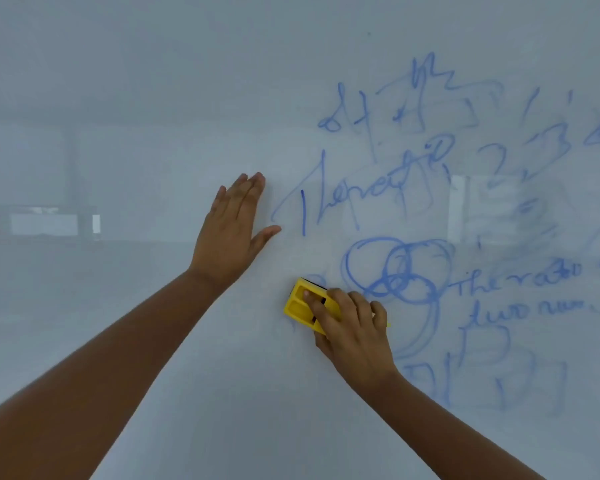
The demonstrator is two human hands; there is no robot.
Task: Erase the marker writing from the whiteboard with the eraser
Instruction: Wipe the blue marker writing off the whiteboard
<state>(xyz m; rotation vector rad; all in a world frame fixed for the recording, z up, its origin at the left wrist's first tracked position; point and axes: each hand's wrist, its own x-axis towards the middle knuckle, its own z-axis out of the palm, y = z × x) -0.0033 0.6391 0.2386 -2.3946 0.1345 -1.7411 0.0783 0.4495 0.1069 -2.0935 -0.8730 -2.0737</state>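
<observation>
Pale window-like reflections (42, 223) in glossy surface (blurred, hard to identify).

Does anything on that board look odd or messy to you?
Nothing is damaged. The blue writing on the whiteboard looks smeared and faded in patches, half-wiped. The right hand presses the yellow eraser beside the overlapping circles; the left hand rests flat.

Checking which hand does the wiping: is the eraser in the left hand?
No, the yellow eraser is held by the right hand, while the left hand rests flat and empty on the whiteboard.
</observation>
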